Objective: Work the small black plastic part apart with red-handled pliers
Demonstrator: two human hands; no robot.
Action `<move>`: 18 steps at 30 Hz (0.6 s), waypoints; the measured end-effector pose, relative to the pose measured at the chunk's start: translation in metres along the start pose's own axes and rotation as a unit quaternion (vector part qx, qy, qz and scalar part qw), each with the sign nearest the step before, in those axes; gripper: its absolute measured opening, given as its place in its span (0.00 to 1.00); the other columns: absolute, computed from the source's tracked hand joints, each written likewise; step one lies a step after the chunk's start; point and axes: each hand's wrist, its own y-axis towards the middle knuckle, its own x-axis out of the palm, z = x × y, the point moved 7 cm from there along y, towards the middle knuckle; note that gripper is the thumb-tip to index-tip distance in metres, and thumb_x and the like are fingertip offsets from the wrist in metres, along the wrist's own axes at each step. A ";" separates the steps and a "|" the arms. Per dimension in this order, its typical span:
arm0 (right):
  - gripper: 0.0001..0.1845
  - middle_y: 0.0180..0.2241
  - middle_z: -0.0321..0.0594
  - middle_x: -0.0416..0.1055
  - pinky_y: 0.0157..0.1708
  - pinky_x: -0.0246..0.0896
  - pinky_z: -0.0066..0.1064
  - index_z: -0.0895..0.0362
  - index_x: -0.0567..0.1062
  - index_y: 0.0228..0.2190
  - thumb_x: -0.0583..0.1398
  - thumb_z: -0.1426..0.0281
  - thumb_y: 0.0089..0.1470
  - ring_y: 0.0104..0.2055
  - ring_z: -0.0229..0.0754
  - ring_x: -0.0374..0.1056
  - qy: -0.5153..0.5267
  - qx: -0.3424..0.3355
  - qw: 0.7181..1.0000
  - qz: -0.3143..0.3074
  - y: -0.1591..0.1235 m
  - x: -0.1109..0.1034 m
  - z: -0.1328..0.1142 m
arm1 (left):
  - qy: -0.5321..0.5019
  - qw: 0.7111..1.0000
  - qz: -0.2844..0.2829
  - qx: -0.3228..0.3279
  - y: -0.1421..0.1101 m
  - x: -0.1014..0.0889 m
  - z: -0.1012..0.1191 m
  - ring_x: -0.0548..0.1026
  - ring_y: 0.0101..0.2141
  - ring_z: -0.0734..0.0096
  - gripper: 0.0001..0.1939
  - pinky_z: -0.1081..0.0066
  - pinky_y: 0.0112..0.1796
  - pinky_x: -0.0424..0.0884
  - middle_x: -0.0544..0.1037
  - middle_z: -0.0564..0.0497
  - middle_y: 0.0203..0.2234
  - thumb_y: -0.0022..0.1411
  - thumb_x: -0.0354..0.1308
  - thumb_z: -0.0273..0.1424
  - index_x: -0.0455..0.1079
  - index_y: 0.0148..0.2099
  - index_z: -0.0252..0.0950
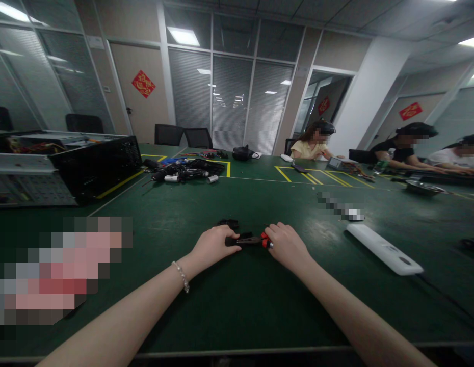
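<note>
Both my hands rest on the green table [237, 306] close together. My left hand [212, 245], with a bead bracelet on the wrist, is closed on a small black part [239, 239]. My right hand [285, 244] is closed on a red-handled tool [264, 240] that meets the black part between the hands. Another small black piece [228, 223] lies just beyond my left hand, untouched.
An open black computer case [69, 165] stands at the far left. A pile of tools and cables [183, 171] lies behind it. A white power strip [384, 250] lies to my right. Three other people sit at the far right of the table.
</note>
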 end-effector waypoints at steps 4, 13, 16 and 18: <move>0.13 0.35 0.42 0.68 0.34 0.52 0.32 0.59 0.70 0.34 0.57 0.73 0.41 0.36 0.43 0.60 0.005 0.006 1.000 -0.007 0.001 0.003 0.001 | -0.003 1.000 0.004 0.002 0.000 -0.001 0.000 0.70 0.34 0.67 0.16 0.71 0.32 0.65 0.72 0.53 0.37 0.50 0.56 0.40 0.69 0.42 0.42; 0.13 0.34 0.43 0.68 0.34 0.53 0.32 0.59 0.70 0.34 0.56 0.74 0.41 0.35 0.43 0.60 0.001 0.007 1.000 -0.009 -0.001 0.000 0.000 | -0.002 1.000 0.004 0.002 0.000 -0.001 0.000 0.70 0.34 0.67 0.16 0.71 0.33 0.65 0.72 0.53 0.37 0.50 0.56 0.40 0.69 0.42 0.42; 0.14 0.35 0.43 0.68 0.35 0.53 0.32 0.59 0.70 0.35 0.57 0.74 0.40 0.36 0.43 0.60 -0.004 0.000 1.000 -0.001 0.000 -0.002 -0.001 | 0.001 1.000 -0.003 -0.008 0.000 -0.001 0.000 0.70 0.35 0.67 0.17 0.70 0.33 0.65 0.71 0.53 0.38 0.50 0.56 0.40 0.69 0.43 0.42; 0.14 0.35 0.43 0.68 0.35 0.53 0.32 0.59 0.70 0.35 0.57 0.75 0.41 0.36 0.43 0.60 -0.003 0.002 1.000 -0.007 0.000 -0.001 -0.001 | 0.001 1.000 -0.007 -0.010 -0.001 -0.001 0.001 0.70 0.35 0.67 0.17 0.70 0.34 0.66 0.71 0.52 0.38 0.50 0.55 0.41 0.69 0.43 0.42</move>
